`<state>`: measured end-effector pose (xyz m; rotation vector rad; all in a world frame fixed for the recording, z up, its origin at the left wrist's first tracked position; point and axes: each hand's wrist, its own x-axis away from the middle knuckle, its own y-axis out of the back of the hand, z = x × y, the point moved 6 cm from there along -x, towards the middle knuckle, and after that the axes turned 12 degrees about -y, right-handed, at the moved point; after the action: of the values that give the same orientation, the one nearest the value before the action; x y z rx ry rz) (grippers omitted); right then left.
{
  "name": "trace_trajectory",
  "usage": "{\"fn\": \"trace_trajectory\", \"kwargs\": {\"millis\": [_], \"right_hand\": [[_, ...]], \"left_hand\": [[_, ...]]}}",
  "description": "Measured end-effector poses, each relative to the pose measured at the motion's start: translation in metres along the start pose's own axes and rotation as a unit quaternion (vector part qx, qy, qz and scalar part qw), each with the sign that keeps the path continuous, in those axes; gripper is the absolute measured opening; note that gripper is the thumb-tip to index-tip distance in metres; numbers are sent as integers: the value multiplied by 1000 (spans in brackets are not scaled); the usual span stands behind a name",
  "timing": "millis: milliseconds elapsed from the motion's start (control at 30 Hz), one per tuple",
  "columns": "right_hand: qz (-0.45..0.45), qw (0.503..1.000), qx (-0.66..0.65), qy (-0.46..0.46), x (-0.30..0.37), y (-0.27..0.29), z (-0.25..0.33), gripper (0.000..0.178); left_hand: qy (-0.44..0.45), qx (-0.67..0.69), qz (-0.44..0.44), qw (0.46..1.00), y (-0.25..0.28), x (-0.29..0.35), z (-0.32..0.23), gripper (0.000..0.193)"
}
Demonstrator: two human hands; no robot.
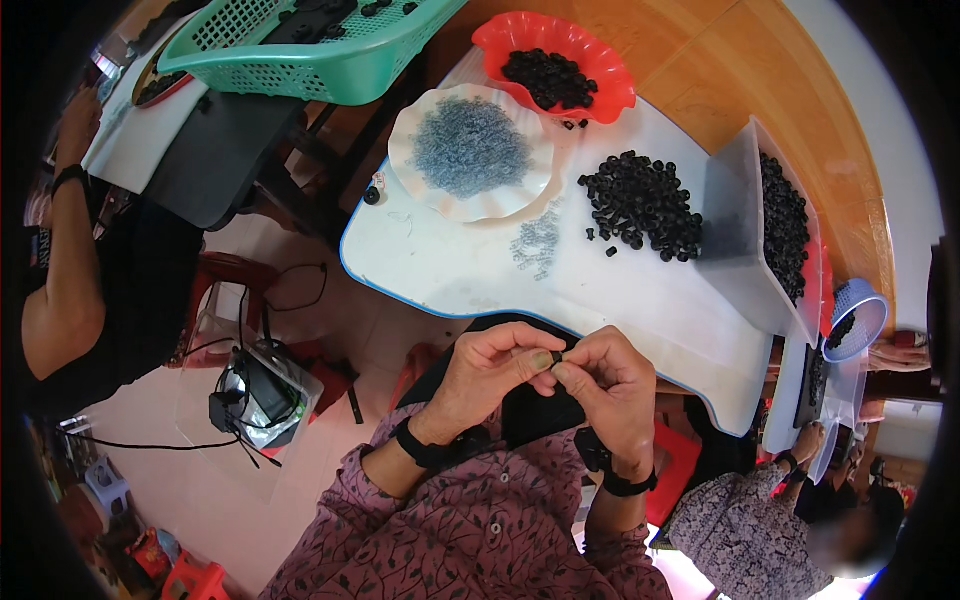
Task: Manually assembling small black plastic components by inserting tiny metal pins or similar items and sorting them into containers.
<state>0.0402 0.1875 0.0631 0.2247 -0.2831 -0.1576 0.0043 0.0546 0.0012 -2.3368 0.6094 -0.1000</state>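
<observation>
Pinching a small black ring (557, 355) between them, the left hand (490, 372) and right hand (612, 385) meet (fingers closed on it) just below the white desk (620, 290), where loose black rings (642, 205) lie piled.

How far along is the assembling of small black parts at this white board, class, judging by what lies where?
Looks done: hard to tell which black parts are finished; a clear bin and red dish hold many. In hand: left hand and right hand pinch one small black part. Left: a loose black pile and translucent rings in the white dish.
</observation>
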Motion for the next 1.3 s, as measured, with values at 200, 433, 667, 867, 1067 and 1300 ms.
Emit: {"fn": "trace_trajectory", "kwargs": {"millis": [200, 433, 667, 867, 1067, 1300], "right_hand": [[71, 983, -118, -123, -4, 0, -13, 11], [64, 974, -147, -158, -7, -1, -16, 10], [-44, 995, -2, -90, -38, 20, -6, 11], [-184, 869, 406, 216, -65, 7, 28, 47], [-158, 827, 492, 221, -78, -3, 22, 54], [-202, 831, 461, 235, -76, 18, 12, 37]], "left_hand": [[36, 37, 24, 998, -2, 1, 2, 21], [22, 10, 21, 999, -4, -3, 1, 19], [38, 59, -32, 997, 6, -1, 4, 19], [39, 62, -36, 997, 10, -3, 5, 19], [49, 42, -42, 997, 13, -4, 3, 19], [46, 62, -44, 996, 14, -6, 6, 19]]}}
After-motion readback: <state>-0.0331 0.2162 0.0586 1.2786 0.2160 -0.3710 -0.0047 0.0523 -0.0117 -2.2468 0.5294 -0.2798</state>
